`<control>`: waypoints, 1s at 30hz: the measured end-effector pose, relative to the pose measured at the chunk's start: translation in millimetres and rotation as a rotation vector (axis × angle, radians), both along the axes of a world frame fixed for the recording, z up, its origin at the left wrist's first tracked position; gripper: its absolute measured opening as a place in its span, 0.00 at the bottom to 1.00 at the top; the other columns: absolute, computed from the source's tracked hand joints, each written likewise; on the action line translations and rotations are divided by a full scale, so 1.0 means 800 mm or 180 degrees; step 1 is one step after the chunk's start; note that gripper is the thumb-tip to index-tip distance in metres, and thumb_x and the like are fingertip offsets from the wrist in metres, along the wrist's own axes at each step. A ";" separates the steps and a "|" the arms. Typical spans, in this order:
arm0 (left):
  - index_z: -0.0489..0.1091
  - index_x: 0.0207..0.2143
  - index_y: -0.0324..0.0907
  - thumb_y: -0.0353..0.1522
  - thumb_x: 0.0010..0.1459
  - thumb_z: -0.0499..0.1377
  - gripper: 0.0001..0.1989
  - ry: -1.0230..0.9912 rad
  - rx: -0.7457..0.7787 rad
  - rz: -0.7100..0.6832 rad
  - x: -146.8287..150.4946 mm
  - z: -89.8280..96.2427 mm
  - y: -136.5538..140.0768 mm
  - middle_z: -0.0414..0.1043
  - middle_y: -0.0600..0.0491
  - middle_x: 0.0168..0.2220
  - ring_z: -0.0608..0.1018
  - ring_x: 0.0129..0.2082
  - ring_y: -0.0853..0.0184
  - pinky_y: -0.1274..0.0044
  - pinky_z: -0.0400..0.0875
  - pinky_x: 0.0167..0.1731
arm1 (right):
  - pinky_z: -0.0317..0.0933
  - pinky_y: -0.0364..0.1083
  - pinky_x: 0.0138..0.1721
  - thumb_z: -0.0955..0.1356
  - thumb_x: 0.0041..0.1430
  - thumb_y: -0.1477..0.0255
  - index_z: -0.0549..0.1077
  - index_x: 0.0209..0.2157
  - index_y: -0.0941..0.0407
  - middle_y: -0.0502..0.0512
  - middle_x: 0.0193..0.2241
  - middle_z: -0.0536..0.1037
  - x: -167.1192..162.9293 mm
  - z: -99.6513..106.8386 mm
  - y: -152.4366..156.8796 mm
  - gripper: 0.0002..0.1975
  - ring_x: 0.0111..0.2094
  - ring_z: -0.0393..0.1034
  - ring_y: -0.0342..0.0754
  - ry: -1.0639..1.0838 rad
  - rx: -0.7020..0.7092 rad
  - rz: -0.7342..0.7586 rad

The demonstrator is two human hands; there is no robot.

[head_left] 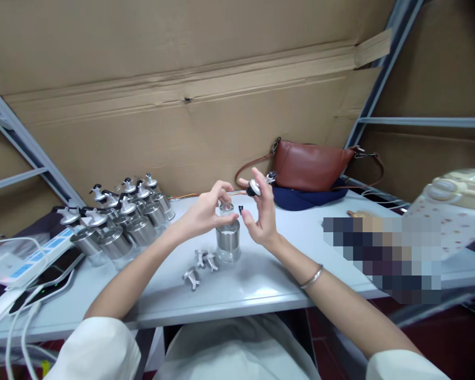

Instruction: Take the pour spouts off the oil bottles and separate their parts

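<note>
A glass bottle with a brushed-metal sleeve (227,238) stands upright on the table in front of me. My left hand (212,210) curls its fingers and thumb around the bottle's neck, whose open mouth faces up. To the right and slightly higher, my right hand (263,214) holds a metal pourer lid (255,187) with a black seal between its fingers, apart from the bottle. A small black piece (240,209) shows near my right thumb; I cannot tell whether it is held. Three loose metal lids (191,277) lie left of the bottle's base.
Several sleeved bottles with pourer lids (121,240) cluster at the left, beside a white power strip (43,258) and cables. A brown leather bag (312,164) rests on a dark blue cap (306,198) at the back. A spotted plastic container (451,216) stands right, near a pixelated patch.
</note>
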State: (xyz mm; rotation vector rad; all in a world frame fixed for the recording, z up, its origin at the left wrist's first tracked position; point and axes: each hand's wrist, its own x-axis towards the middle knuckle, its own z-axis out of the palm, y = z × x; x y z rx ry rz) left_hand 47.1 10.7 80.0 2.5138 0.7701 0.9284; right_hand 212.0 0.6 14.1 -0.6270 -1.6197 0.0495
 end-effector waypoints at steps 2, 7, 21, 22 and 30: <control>0.60 0.38 0.41 0.33 0.50 0.60 0.14 -0.0399 -0.0625 -0.0240 0.006 -0.017 0.008 0.70 0.53 0.33 0.74 0.32 0.69 0.77 0.69 0.34 | 0.53 0.61 0.58 0.62 0.58 0.67 0.40 0.63 0.45 0.56 0.66 0.42 -0.001 0.002 -0.002 0.35 0.61 0.53 0.60 -0.0367 0.0158 0.0008; 0.64 0.30 0.39 0.36 0.44 0.63 0.14 -0.1050 -0.2169 -0.0678 0.023 -0.045 0.013 0.68 0.55 0.28 0.73 0.28 0.70 0.77 0.68 0.30 | 0.51 0.61 0.59 0.61 0.58 0.68 0.40 0.64 0.48 0.58 0.66 0.47 -0.003 0.002 0.001 0.36 0.62 0.51 0.58 -0.1017 0.0282 0.0147; 0.64 0.21 0.37 0.38 0.37 0.68 0.18 -0.1379 -0.2483 -0.0716 0.021 -0.056 0.010 0.64 0.58 0.22 0.67 0.24 0.75 0.80 0.64 0.28 | 0.67 0.52 0.40 0.63 0.57 0.70 0.65 0.49 0.53 0.59 0.44 0.73 -0.016 0.006 -0.003 0.17 0.41 0.70 0.52 -0.0626 0.0346 0.0404; 0.63 0.20 0.37 0.38 0.37 0.68 0.18 -0.1392 -0.2462 -0.0709 0.022 -0.057 0.010 0.64 0.58 0.21 0.66 0.23 0.75 0.80 0.64 0.27 | 0.67 0.50 0.37 0.63 0.57 0.69 0.66 0.49 0.53 0.58 0.42 0.74 -0.017 0.005 -0.003 0.17 0.37 0.71 0.50 -0.0581 0.0313 0.0337; 0.66 0.23 0.37 0.37 0.38 0.68 0.16 -0.1408 -0.2454 -0.0794 0.021 -0.060 0.012 0.66 0.57 0.24 0.70 0.26 0.73 0.79 0.66 0.29 | 0.67 0.52 0.40 0.62 0.55 0.69 0.71 0.41 0.54 0.59 0.40 0.76 -0.023 -0.001 -0.003 0.12 0.41 0.71 0.52 -0.0688 0.0392 0.0084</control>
